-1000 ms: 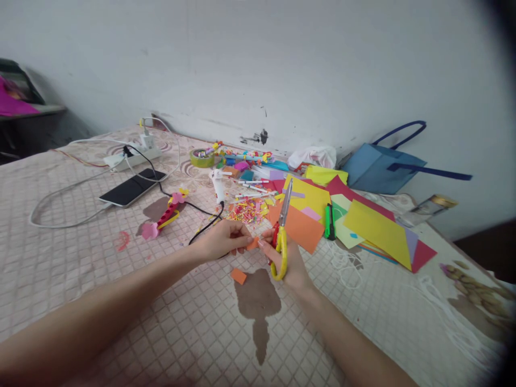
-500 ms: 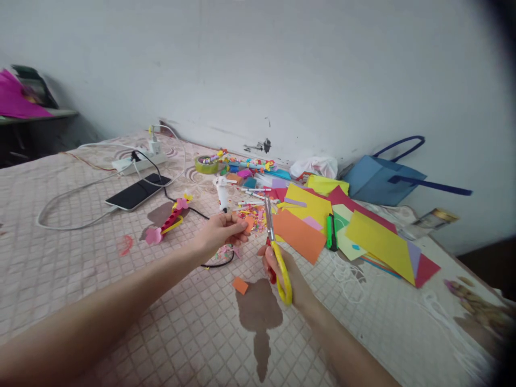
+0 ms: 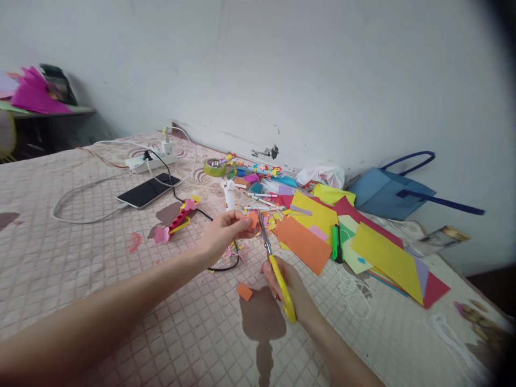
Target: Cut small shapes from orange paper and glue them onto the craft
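Between the thumb and fingers of my left hand [image 3: 228, 232] is a small orange piece of paper [image 3: 253, 220]. My right hand [image 3: 284, 282] grips scissors [image 3: 281, 279] with yellow handles, their metal blades pointing up and away from me. The blade tips are at the right edge of the orange piece; whether they touch it I cannot tell. Another orange paper piece [image 3: 244, 292] lies on the cloth below my hands. Just behind my left hand stands a white glue gun [image 3: 229, 195], partly hidden. Tiny coloured paper scraps [image 3: 271, 223] are scattered behind the blades.
Coloured paper sheets [image 3: 387, 252] spread to the right, with a green cutter [image 3: 337, 243] on them. A blue bag [image 3: 391, 191] stands by the wall. On the left lie a phone [image 3: 148, 191], a power strip [image 3: 151, 161] with cables, and a red-pink craft piece [image 3: 179, 220].
The scissors have come closer to the orange piece in my left hand, their blades now tilting left toward it. The view has shifted slightly.
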`<state>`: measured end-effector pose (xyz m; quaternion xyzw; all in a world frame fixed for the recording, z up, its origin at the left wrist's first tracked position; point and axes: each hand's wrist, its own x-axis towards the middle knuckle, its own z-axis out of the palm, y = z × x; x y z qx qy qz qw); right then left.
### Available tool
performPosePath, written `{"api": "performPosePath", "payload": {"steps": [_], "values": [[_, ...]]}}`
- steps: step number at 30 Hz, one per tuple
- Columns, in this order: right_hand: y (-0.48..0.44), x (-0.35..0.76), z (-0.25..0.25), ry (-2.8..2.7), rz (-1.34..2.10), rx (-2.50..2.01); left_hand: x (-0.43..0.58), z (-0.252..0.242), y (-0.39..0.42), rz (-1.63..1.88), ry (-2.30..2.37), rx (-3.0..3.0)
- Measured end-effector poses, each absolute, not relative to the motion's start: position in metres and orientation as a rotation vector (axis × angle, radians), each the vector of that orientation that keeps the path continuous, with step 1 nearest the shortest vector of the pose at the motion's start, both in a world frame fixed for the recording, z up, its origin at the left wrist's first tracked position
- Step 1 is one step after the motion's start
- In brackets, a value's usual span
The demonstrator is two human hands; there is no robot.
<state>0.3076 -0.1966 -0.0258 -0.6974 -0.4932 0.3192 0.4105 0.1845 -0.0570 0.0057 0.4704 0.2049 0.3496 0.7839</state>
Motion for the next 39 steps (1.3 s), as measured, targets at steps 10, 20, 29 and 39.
{"api": "performPosePath", "payload": {"steps": [10, 20, 29, 39], "values": [[-0.199, 0.304, -0.02, -1.292, 0.719, -1.825, 0.184, 0.006, -0.058, 0.755, 0.424, 1.012], [-0.198, 0.307, -0.027, -1.289, 0.697, -1.808, 0.184, 0.007, -0.058, 0.742, 0.416, 1.004], [-0.198, 0.308, -0.024, -1.338, 0.695, -1.819, 0.184, 0.008, -0.059, 0.737, 0.431, 1.003], [-0.198, 0.304, -0.015, -1.287, 0.758, -1.768, 0.184, 0.006, -0.059, 0.748, 0.405, 0.997]]}}
